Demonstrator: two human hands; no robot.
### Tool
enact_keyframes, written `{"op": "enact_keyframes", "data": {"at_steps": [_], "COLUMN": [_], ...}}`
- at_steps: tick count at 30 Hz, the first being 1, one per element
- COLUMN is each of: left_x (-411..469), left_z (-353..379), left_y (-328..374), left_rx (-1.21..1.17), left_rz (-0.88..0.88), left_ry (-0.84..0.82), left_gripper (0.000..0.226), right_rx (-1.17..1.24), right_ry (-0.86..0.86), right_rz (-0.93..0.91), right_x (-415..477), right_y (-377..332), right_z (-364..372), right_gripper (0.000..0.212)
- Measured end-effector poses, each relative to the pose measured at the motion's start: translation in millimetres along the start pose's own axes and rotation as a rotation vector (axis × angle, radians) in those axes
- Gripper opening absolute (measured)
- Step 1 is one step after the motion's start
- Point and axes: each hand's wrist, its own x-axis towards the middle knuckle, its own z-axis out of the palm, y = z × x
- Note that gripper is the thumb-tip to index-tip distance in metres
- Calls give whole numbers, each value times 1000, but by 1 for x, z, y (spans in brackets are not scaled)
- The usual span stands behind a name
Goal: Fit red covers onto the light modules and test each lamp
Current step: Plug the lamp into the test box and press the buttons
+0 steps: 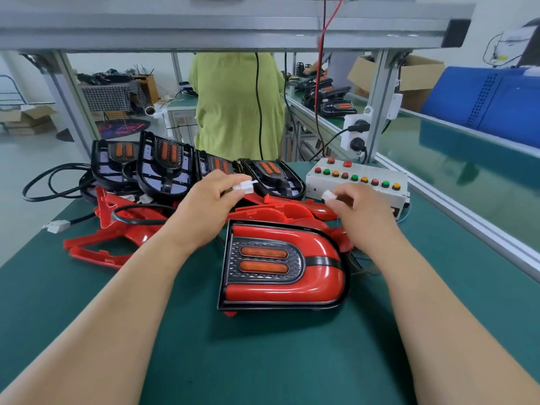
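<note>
Head view: our left hand pinches white plug between thumb and fingers, its free end pointing right. Our right hand pinches second white connector just in front of test box. Connectors are apart, second one right of and slightly nearer than plug, long axes roughly left-right. Covered lamp lies on green mat between our forearms. We judge mating comes next, both hands equally close. Red covers and bare modules sit far left.

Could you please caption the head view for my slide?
Left hand pinches a white connector, right hand a second connector, unmated, beyond the red-covered lamp.
</note>
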Motion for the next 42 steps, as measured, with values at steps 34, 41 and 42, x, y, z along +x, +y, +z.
{"op": "enact_keyframes", "data": {"at_steps": [34,41,42], "left_x": [-7,-9,-9], "left_z": [10,14,14], "left_y": [28,32,33], "left_rx": [-168,-145,-142], "left_rz": [34,47,49], "left_ry": [-112,-141,-137], "left_gripper": [19,19,19], "right_rx": [145,123,126], "right_ry": [-194,-169,-168], "right_rz": [-261,-289,-286], "right_x": [-23,-25,-25], "right_y": [-37,-40,-40], "right_z": [8,10,10], "right_gripper": [24,26,27]}}
